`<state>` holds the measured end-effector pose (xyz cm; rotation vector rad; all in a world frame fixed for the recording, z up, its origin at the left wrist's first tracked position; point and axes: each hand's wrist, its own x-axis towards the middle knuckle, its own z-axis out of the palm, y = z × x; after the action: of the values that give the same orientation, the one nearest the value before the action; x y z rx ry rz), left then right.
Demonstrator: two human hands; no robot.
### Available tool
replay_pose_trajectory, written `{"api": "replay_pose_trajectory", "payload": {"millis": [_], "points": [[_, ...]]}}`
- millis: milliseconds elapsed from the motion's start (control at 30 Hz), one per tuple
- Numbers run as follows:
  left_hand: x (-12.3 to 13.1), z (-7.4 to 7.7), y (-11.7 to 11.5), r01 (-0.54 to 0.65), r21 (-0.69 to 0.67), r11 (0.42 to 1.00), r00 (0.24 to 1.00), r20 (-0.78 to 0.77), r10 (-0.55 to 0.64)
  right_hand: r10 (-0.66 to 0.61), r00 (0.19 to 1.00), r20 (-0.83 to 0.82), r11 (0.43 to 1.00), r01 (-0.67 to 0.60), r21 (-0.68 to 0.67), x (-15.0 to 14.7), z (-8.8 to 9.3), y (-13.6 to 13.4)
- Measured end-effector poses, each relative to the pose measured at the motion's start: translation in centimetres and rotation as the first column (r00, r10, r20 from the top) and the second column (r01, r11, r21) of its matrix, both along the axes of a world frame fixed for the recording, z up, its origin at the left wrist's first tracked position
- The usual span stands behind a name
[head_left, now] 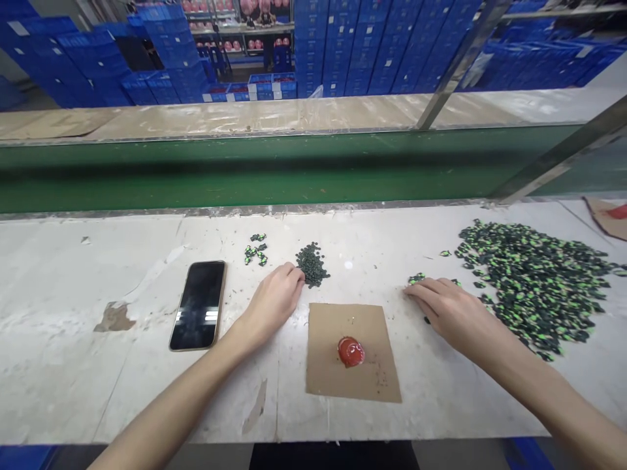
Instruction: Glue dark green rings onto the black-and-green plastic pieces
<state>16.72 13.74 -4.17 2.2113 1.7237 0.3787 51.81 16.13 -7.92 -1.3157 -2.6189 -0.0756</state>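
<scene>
Background: stacked blue crates [343,46] fill the far side of the room, behind a green conveyor belt [274,173] that runs across just beyond the table.
Table: a worn white table [73,365] with chipped patches carries everything within reach.
Left hand: the left hand [274,300] lies palm down on the table, its fingers loosely curled; the fingertips touch the near edge of a small pile of dark pieces [312,264]. Whether this grip pinches a piece cannot be told.
Right hand: the right hand [453,313] rests flat, palm down, fingers stretched out together and pointing left; this grip is not closed on anything that shows.
At the right fingertips: a few loose green-and-black pieces [416,279] lie just at the fingertips.
Right of the right hand: a large heap of green-and-black pieces [533,281] spreads just beside the hand.
Between the hands: a brown cardboard square [362,378] lies nearer the person, with a red blob [351,351] on it.
Left of the left hand: a dark phone [198,304] lies face up nearby.
Beyond the left hand: a small cluster of green-and-black pieces [256,249] sits near the dark pile.
</scene>
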Motion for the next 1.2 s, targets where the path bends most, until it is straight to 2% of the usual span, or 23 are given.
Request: {"api": "replay_pose_trajectory", "payload": {"millis": [167,300,400,467,533,667,833,933,1100,1200], "points": [[0.2,-0.7,-0.3,-0.001,0.033,0.999,1.0,-0.002,0.001,0.01,1.0,0.003,1.0,-0.011,0.027,-0.1,0.0,-0.3],[-0.4,0.0,-0.1,0.002,0.009,1.0,1.0,0.007,-0.002,-0.008,1.0,-0.017,1.0,0.008,0.025,0.0,0.4,-0.3],[-1.8,1.3,0.6,-0.112,0.039,0.993,0.992,-0.055,0.114,-0.02,0.999,-0.039,1.0,0.02,-0.001,0.1,0.6,-0.2],[-2.9,2.2,1.4,-0.23,0.092,0.969,0.961,-0.136,0.241,-0.029,0.998,-0.049,0.999,0.027,-0.031,0.1,0.7,-0.1],[-3.9,2.7,2.2,-0.285,0.127,0.95,0.928,-0.213,0.307,-0.042,0.998,-0.046,0.997,0.039,-0.066,0.0,1.0,0.1],[-4.4,2.5,3.6,-0.228,0.115,0.967,0.92,-0.298,0.253,-0.088,0.996,0.021,0.987,0.09,-0.136,-0.6,2.0,0.1],[-3.7,1.9,4.6,-0.2,0.128,0.971,0.925,-0.302,0.23,-0.131,0.985,0.113,0.967,0.152,-0.203,-1.2,2.6,0.3],[-3.6,2.4,4.6,-0.206,0.136,0.969,0.924,-0.299,0.239,-0.162,0.98,0.119,0.958,0.185,-0.221,-1.3,2.6,0.3],[-3.7,3.7,4.0,-0.154,0.13,0.98,0.935,-0.301,0.187,-0.181,0.981,0.073,0.949,0.194,-0.248,-1.2,2.7,0.2],[-3.7,4.0,4.0,-0.165,0.136,0.977,0.936,-0.292,0.199,-0.19,0.981,0.043,0.949,0.195,-0.248,-1.1,2.7,0.1]]}}
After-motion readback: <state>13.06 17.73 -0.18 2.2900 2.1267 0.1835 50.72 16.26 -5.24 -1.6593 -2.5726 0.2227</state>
